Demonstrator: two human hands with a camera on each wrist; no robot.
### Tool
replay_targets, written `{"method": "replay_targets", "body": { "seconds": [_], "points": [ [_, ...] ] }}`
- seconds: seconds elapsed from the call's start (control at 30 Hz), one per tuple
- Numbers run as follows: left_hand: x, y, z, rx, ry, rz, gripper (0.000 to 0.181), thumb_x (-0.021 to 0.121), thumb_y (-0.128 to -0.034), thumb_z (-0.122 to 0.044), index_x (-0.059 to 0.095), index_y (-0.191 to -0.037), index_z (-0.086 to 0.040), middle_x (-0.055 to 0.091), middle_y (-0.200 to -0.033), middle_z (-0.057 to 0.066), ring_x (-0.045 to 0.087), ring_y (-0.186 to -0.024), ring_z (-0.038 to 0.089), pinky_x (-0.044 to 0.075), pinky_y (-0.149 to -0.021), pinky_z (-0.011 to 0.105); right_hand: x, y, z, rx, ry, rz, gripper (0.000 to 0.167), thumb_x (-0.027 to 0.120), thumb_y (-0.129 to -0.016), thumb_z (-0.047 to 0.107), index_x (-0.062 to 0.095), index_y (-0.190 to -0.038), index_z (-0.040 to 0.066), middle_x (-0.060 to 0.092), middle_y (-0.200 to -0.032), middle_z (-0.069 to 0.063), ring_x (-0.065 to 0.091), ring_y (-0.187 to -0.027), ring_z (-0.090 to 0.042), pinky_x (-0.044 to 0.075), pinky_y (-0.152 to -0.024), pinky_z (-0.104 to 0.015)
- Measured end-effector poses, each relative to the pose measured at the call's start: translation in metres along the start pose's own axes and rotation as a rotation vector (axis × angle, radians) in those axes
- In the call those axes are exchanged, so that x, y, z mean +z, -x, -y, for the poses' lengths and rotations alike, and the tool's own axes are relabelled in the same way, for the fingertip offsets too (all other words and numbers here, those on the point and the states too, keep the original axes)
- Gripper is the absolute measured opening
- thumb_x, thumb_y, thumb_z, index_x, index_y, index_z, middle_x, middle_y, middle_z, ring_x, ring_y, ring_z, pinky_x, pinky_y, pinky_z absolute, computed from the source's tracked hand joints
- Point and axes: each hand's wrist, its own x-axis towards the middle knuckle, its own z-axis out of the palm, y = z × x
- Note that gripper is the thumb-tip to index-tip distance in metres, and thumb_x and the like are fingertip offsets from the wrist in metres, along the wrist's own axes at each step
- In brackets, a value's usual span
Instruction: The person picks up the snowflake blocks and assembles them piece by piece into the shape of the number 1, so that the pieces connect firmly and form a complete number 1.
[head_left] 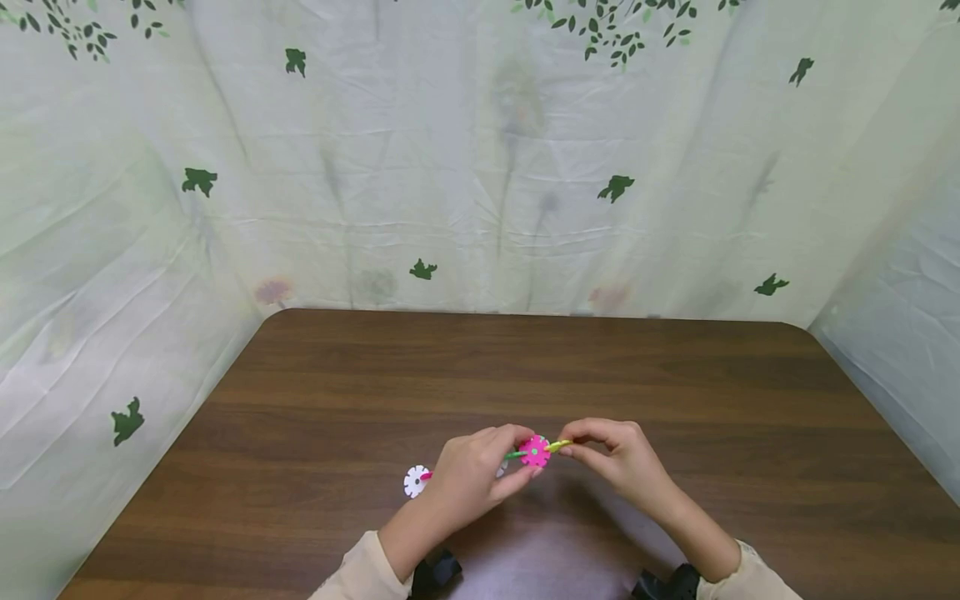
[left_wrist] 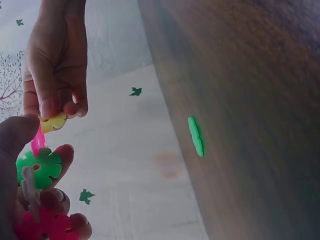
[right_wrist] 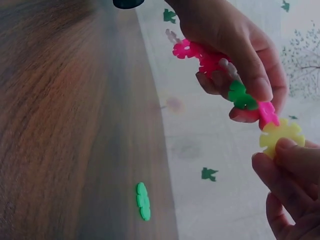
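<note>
My left hand grips a chain of slotted, flower-shaped plastic discs, its thumb and fingers around the pink disc at the right end. Behind that one come a green disc, a white disc and more pink. Another white disc sticks out at the chain's far left. Between thumb and fingertips, my right hand pinches a yellow disc. The yellow disc meets the pink end disc edge to edge; how deep the slots sit in each other is hard to tell. Both hands are raised over the table.
A loose green disc lies on the brown wooden table, seen in both wrist views. White curtain cloth with green leaf prints hangs behind the table and at its sides. Black wrist devices show near the sleeves.
</note>
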Motion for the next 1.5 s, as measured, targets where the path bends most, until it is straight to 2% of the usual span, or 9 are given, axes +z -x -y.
{"method": "replay_targets", "body": {
  "seconds": [0.3,0.37,0.53,0.67,0.87,1.1,1.2,1.33,1.5],
  "points": [
    [0.000,0.001,-0.001,0.016,-0.061,0.017,0.028,0.069,-0.0768,-0.031,0.060,-0.095,-0.012,0.062,-0.081,-0.008,0.056,-0.067,0.002,0.042,-0.048,0.016,0.002,0.002,0.002,-0.082,0.111,-0.003,0.029,0.069,-0.068,-0.012,0.066,-0.090,0.007,0.065,-0.083,-0.003,0.059,-0.076,-0.014,0.047,-0.067,-0.020],
    [0.001,0.001,-0.001,0.024,-0.081,0.025,0.029,0.071,-0.0753,-0.031,0.059,-0.095,-0.012,0.062,-0.081,-0.008,0.057,-0.068,0.003,0.043,-0.048,0.018,0.003,0.002,0.001,-0.118,0.144,0.004,0.023,0.068,-0.071,-0.008,0.065,-0.090,0.005,0.065,-0.082,-0.004,0.058,-0.075,-0.015,0.047,-0.066,-0.019],
    [0.001,0.002,0.000,0.038,-0.101,0.040,0.032,0.072,-0.0740,-0.032,0.059,-0.094,-0.011,0.062,-0.081,-0.007,0.058,-0.068,0.004,0.044,-0.048,0.018,0.004,0.002,0.000,-0.113,0.185,0.011,0.014,0.067,-0.074,-0.001,0.065,-0.087,0.003,0.065,-0.081,-0.004,0.057,-0.074,-0.016,0.047,-0.065,-0.019],
    [-0.001,0.001,0.002,0.022,-0.070,0.047,0.028,0.067,-0.0775,-0.031,0.059,-0.095,-0.010,0.062,-0.082,-0.007,0.057,-0.068,0.004,0.044,-0.049,0.017,0.005,0.001,0.003,0.001,0.109,0.023,0.023,0.067,-0.070,-0.012,0.063,-0.087,0.003,0.064,-0.080,-0.005,0.059,-0.073,-0.016,0.050,-0.063,-0.025],
    [-0.004,0.000,0.002,0.012,-0.057,0.089,0.028,0.063,-0.0788,-0.028,0.059,-0.099,-0.009,0.062,-0.088,-0.005,0.057,-0.071,0.007,0.045,-0.053,0.018,0.007,0.002,0.008,0.291,-0.164,0.056,0.009,0.062,-0.082,0.000,0.060,-0.091,0.001,0.062,-0.078,-0.010,0.061,-0.068,-0.020,0.052,-0.062,-0.036],
    [-0.005,-0.002,-0.003,-0.023,-0.073,0.162,0.025,0.056,-0.0872,-0.024,0.056,-0.108,-0.011,0.059,-0.097,-0.005,0.056,-0.080,0.008,0.046,-0.066,0.023,0.010,0.001,0.011,0.566,-0.408,0.037,0.021,0.062,-0.083,0.005,0.055,-0.094,-0.012,0.060,-0.078,-0.016,0.062,-0.066,-0.022,0.051,-0.068,-0.036],
    [-0.003,-0.001,-0.005,-0.012,-0.077,0.161,0.031,0.058,-0.0866,-0.032,0.055,-0.112,-0.013,0.057,-0.095,-0.006,0.055,-0.078,0.008,0.045,-0.066,0.023,0.012,0.001,0.012,0.626,-0.433,0.028,0.023,0.062,-0.082,0.005,0.054,-0.094,-0.013,0.059,-0.077,-0.014,0.062,-0.066,-0.018,0.050,-0.069,-0.034],
    [0.001,0.001,-0.005,0.014,-0.124,0.111,0.045,0.068,-0.0763,-0.040,0.057,-0.113,-0.016,0.056,-0.089,-0.007,0.054,-0.070,0.009,0.043,-0.058,0.020,0.014,0.001,0.013,0.650,-0.450,0.035,0.023,0.062,-0.082,0.005,0.054,-0.094,-0.013,0.059,-0.075,-0.012,0.061,-0.065,-0.017,0.049,-0.071,-0.034],
    [0.003,0.002,-0.004,0.027,-0.158,0.052,0.040,0.072,-0.0728,-0.036,0.060,-0.106,-0.018,0.056,-0.083,-0.008,0.051,-0.060,0.006,0.039,-0.050,0.016,0.015,0.001,0.012,0.638,-0.471,0.058,0.024,0.062,-0.083,0.005,0.054,-0.096,-0.013,0.060,-0.080,-0.015,0.062,-0.068,-0.018,0.050,-0.071,-0.034]
  ]
}}
